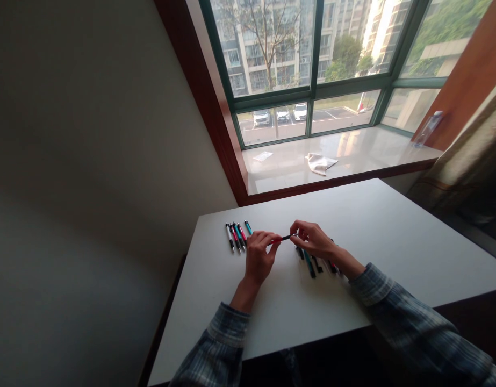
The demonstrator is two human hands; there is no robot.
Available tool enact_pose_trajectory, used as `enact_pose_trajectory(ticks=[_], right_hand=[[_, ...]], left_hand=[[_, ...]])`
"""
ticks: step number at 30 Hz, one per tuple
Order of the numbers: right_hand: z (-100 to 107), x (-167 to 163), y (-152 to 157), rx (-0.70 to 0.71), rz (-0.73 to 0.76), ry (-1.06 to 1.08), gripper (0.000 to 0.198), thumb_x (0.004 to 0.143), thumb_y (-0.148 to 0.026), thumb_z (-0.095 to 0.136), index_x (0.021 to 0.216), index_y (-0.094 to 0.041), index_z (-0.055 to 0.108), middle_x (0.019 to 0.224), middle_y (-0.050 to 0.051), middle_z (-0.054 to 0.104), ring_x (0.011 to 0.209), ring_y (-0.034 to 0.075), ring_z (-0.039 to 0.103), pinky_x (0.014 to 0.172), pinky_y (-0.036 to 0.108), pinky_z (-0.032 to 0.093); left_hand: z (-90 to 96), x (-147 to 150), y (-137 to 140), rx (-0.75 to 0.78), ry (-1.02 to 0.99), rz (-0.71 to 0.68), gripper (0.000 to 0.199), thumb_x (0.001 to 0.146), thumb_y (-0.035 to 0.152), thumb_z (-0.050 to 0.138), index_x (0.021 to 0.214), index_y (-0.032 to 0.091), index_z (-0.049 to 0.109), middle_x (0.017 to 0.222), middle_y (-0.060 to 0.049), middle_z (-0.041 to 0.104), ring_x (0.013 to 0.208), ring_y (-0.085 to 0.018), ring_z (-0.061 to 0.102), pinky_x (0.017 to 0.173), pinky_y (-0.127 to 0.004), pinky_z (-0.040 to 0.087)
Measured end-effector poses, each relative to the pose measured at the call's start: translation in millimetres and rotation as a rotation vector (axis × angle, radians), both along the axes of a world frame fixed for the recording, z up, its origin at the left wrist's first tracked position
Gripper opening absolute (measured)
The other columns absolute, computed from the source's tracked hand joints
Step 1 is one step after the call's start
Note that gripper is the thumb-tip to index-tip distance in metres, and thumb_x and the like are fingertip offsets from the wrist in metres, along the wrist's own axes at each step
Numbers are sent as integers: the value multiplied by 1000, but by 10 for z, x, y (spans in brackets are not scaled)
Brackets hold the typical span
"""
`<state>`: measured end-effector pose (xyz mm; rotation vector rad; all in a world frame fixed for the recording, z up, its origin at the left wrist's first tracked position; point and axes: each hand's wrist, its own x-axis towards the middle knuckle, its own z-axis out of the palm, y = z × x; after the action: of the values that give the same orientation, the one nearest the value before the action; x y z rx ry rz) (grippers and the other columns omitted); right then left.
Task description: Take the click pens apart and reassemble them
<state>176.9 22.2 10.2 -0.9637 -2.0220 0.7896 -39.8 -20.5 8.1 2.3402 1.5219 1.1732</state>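
A red and black pen (286, 237) is held level above the white table between my two hands. My left hand (260, 255) pinches its red end. At the black end, the fingertips of my right hand (312, 238) close on the tip; whether they grip a separate small part there is too small to tell. Left of my left hand lies a row of several pens (236, 237), white, red and teal with black grips. Under my right hand is a looser group of pens and parts (309, 263), partly hidden by the hand and wrist.
The white table (215, 301) meets a grey wall (90, 188) on the left. Behind it, a window sill (280, 172) holds a crumpled cloth (321, 163), a small paper (263, 156) and a clear bottle (428, 129). A curtain (465, 145) hangs at the right.
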Motion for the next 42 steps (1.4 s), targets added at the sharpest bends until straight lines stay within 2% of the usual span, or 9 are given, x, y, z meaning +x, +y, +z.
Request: enact_pose_trajectory(ticks=[8, 12, 17, 20, 24, 27, 32, 36, 42], right_hand=[[-18, 4, 10, -4, 15, -11, 21, 95, -37, 62, 86, -20, 68, 72, 1, 67, 61, 14, 55, 59, 27, 45], [-29, 5, 10, 4, 12, 19, 15, 91, -34, 65, 96, -21, 69, 77, 1, 69, 62, 14, 57, 60, 27, 46], [-55, 5, 13, 2, 4, -13, 21, 93, -34, 62, 79, -20, 68, 64, -1, 63, 57, 12, 52, 56, 26, 41], [-55, 9, 16, -15, 18, 4, 18, 93, -34, 63, 85, -20, 70, 65, -1, 63, 57, 13, 53, 57, 26, 42], [-3, 34, 25, -101, 72, 138, 21, 95, -37, 63, 106, -21, 71, 87, 3, 72, 78, 18, 66, 70, 29, 52], [50, 70, 39, -227, 174, 230, 25, 94, -42, 65, 101, -20, 73, 97, 7, 74, 90, 21, 68, 78, 33, 55], [30, 101, 51, -343, 243, 269, 30, 87, -46, 74, 100, -18, 75, 96, 7, 75, 87, 20, 70, 77, 33, 57], [-56, 59, -15, -237, 179, 145, 20, 87, -37, 73, 95, -19, 75, 90, 5, 77, 82, 19, 71, 77, 31, 58], [52, -57, -174, 109, -45, -236, 8, 92, -23, 65, 95, -21, 72, 82, 2, 74, 71, 15, 66, 67, 25, 48]], left_hand=[[3, 0, -3, 3, 1, -2, 7, 95, 23, 68, 99, 26, 74, 99, -4, 75, 100, -24, 64, 93, -43, 47], [1, -3, 1, -1, -3, 3, 7, 95, 23, 68, 99, 26, 74, 99, -4, 75, 101, -25, 64, 94, -43, 47], [-7, -10, 7, -1, -2, -4, 9, 97, 25, 66, 99, 26, 75, 99, -4, 76, 100, -24, 64, 93, -42, 48], [-4, -17, 15, -6, -24, -3, 8, 96, 25, 67, 98, 26, 75, 98, -4, 76, 99, -25, 65, 93, -42, 48], [15, -30, 29, -28, -91, -16, 8, 95, 23, 68, 96, 26, 75, 97, -4, 77, 98, -24, 66, 92, -42, 51], [32, -39, 32, -51, -144, -48, 9, 96, 25, 67, 96, 26, 76, 96, -4, 77, 97, -24, 67, 91, -42, 53], [33, -85, 38, -11, -196, -15, 13, 96, 30, 67, 105, 25, 75, 106, -5, 77, 108, -25, 66, 101, -44, 51], [8, -174, 80, 56, -276, 131, 17, 98, 31, 62, 108, 24, 74, 111, -5, 76, 112, -24, 66, 106, -45, 47], [-2, -272, 122, 110, -466, 360, 23, 100, 32, 55, 102, 22, 75, 104, -5, 76, 105, -23, 67, 98, -39, 49]])
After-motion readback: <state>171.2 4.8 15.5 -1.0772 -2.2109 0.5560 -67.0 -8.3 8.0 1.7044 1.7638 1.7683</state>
